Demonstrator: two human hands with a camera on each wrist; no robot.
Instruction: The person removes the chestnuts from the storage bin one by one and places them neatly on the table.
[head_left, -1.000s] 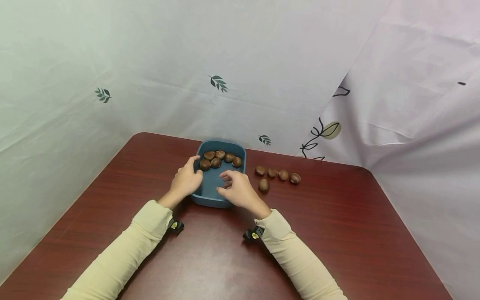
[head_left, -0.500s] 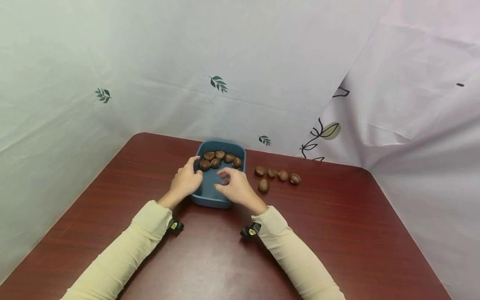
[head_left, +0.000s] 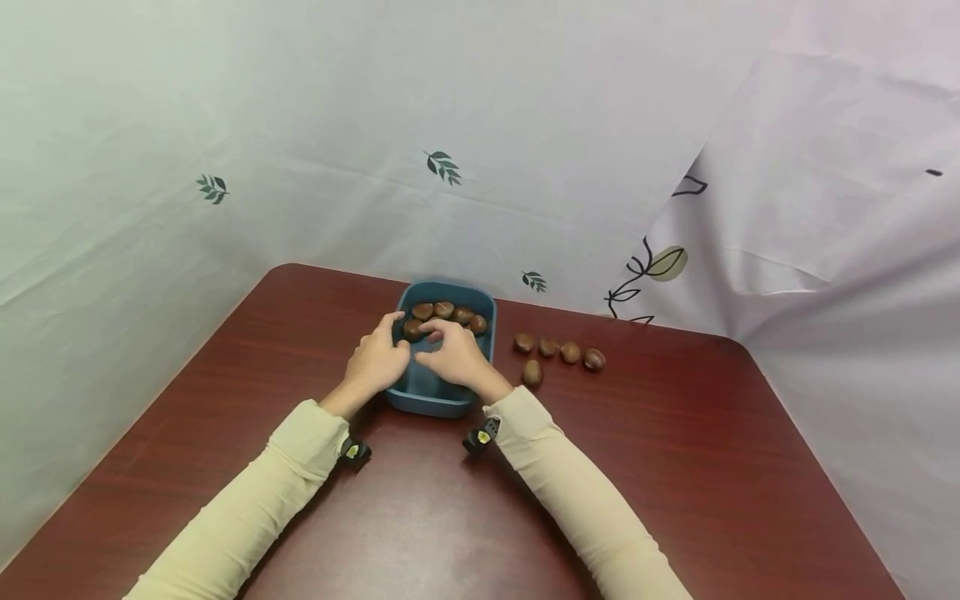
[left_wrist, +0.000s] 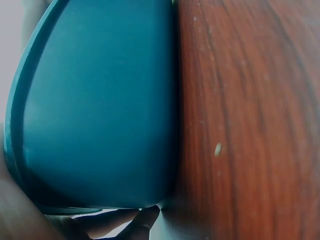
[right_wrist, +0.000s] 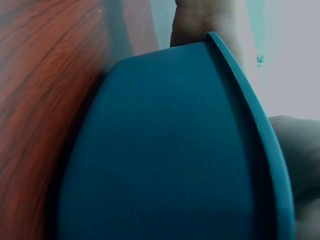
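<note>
A blue rectangular container (head_left: 429,406) stands on the table with several brown chestnuts (head_left: 443,309) gathered at its far end. My left hand (head_left: 375,360) grips its left side, thumb over the rim and fingers along the outer wall. In the left wrist view, the container's outside (left_wrist: 100,110) fills the left half, with fingers (left_wrist: 144,222) at its lower edge. My right hand (head_left: 456,357) hovers over the container's middle, fingers loosely bent, thumb and forefinger apart, partly covering the chestnuts. Nothing shows between those fingers. The right wrist view shows mostly the container's outer wall (right_wrist: 160,135).
Right of the container, several chestnuts (head_left: 570,352) lie in a row on the reddish wooden table (head_left: 675,450), and a single chestnut (head_left: 532,373) sits nearer. A pale leaf-print cloth (head_left: 480,208) hangs behind the table's back edge.
My right hand has moved left and farther forward over the container, toward the chestnuts at its far end. My left hand keeps its hold, and the head view has shifted slightly.
</note>
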